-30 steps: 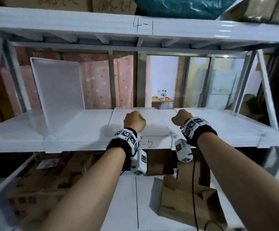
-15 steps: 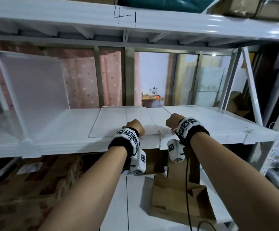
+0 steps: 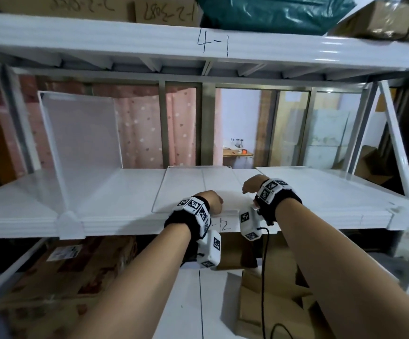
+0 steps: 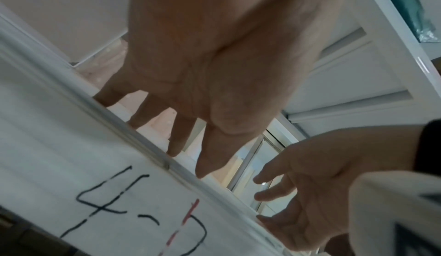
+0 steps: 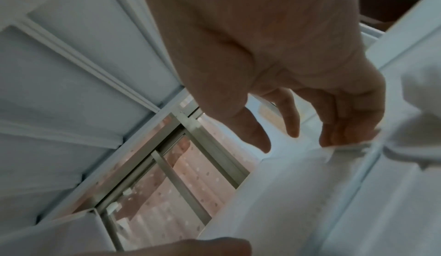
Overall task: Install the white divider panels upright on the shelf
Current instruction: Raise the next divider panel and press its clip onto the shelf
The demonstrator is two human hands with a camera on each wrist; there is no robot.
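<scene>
One thin white mesh-textured divider panel (image 3: 81,140) already stands upright at the left of the head view, clipped at the front lip of the white ribbed metal shelf (image 3: 320,192). The step in hand looks like picking up the next one: a flat white divider panel with a thin raised rim (image 3: 193,189) lies on the shelf at frame centre. The left hand (image 3: 213,201) hovers at its near edge, fingers spread and relaxed, holding nothing. The right hand (image 3: 252,185) is loosely curled, fingertips (image 5: 334,137) touching a thin white edge without plainly gripping. Next, probably: pinch the near rim, tilt it upright and seat it.
</scene>
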